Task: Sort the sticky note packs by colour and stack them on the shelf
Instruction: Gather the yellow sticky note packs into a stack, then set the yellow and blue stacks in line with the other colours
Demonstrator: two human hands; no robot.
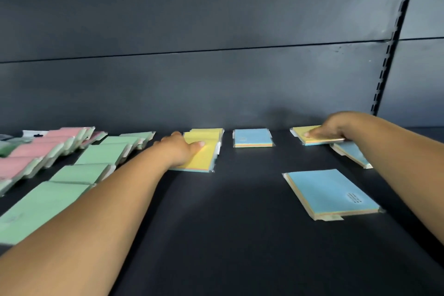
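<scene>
Yellow plastic-wrapped sticky note pack (312,136) sits at the back right of the dark matte shelf (240,235), partly lying over a blue pack (352,154) just in front of it. Right hand (330,128) lies on top of this yellow pack, fingers over its top face and apparently curled round its far edge; likely gripping it to carry it left to its colour group.

Left of that pack, past a lone small blue wrapped pack (253,137), is the yellow stack (204,149). Left hand (179,149) rests flat on it, fingers straight, probably steadying it so it stays squared for the next pack.

In front of the right-hand yellow pack lies a larger blue pack (330,193), apart from the others; blues look not yet gathered.

Far left of the yellow stack: overlapping rows of green packs (96,154) and pink packs (31,151), already grouped by colour.

Behind everything, a dark panelled back wall (192,19) with a slotted upright rail (389,55) at right. Lighting dim.
</scene>
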